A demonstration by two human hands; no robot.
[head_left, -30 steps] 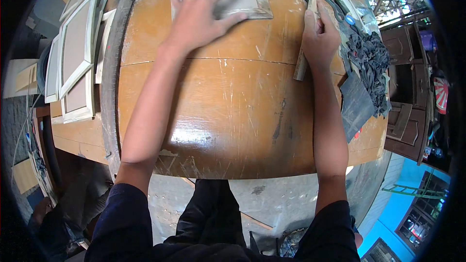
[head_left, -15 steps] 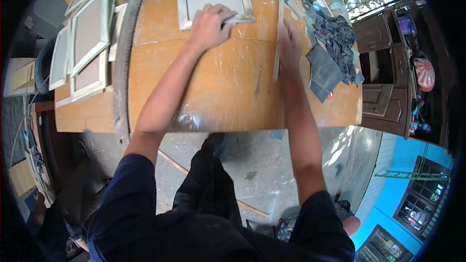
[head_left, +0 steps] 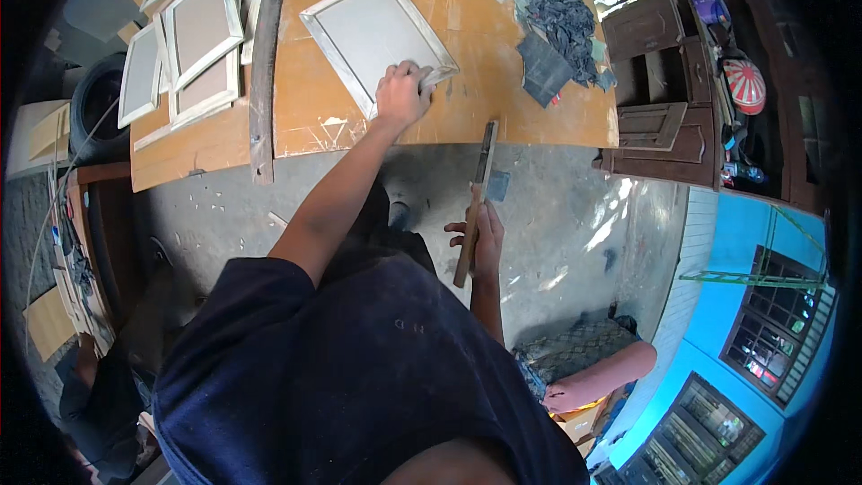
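Note:
My left hand point(head_left: 404, 97) is closed over the near edge of a framed wooden panel point(head_left: 368, 31), which has a pale flat middle and a whitish worn border. That panel lies slanted on the orange-brown tabletop point(head_left: 476, 108), close to its near edge. My right hand point(head_left: 488, 233) holds a narrow flat stick point(head_left: 483, 166), brown at its near end and greyer farther up. The stick stands out in front of my body, its far end overlapping the table's near edge in view. Some fingers of my right hand stick out past the stick.
Several similar framed panels point(head_left: 202, 27) are stacked on the left, beyond a long dark wooden strip point(head_left: 266, 63). Dark crumpled cloth point(head_left: 566, 27) and a dark sheet point(head_left: 542, 70) lie at the table's right. A brown cabinet point(head_left: 660, 126) stands farther right.
The framed panel has turned and come nearer, with my left hand on its edge. My right hand has drawn the stick from over the tabletop back toward my body.

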